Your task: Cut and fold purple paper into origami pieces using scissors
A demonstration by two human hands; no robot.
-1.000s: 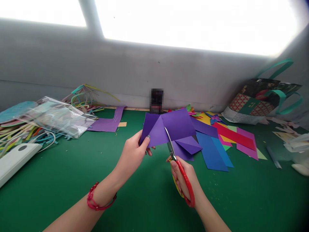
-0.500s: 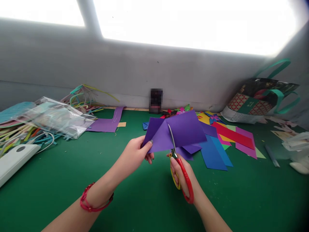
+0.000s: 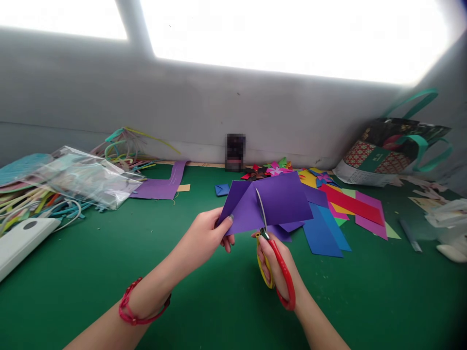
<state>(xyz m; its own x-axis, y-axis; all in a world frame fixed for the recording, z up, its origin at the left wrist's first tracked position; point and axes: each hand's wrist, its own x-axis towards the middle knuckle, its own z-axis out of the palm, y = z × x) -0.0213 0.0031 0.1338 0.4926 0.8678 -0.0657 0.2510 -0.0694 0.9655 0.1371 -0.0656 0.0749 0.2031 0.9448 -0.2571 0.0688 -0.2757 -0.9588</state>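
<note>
My left hand (image 3: 213,233) pinches the left end of a folded sheet of purple paper (image 3: 280,199) between thumb and fingers, holding it above the table. My right hand (image 3: 279,257) is closed round the red and yellow handles of a pair of scissors (image 3: 284,274). One scissor blade lies in front of the purple paper, pointing up and away; the other blade is hidden behind the sheet. The paper is creased near the blade, and its right part stands raised. More purple pieces lie under its right edge.
Blue paper sheets (image 3: 321,231) and a red strip (image 3: 352,204) lie to the right. Folded paper flowers (image 3: 277,167) sit by the wall. A clear plastic bag (image 3: 98,177) rests on coloured strips at left, near a white device (image 3: 25,243). A patterned bag (image 3: 379,150) stands far right.
The purple paper has dropped slightly at its top, and its left end has shifted a little right with my left hand. The scissors have barely moved.
</note>
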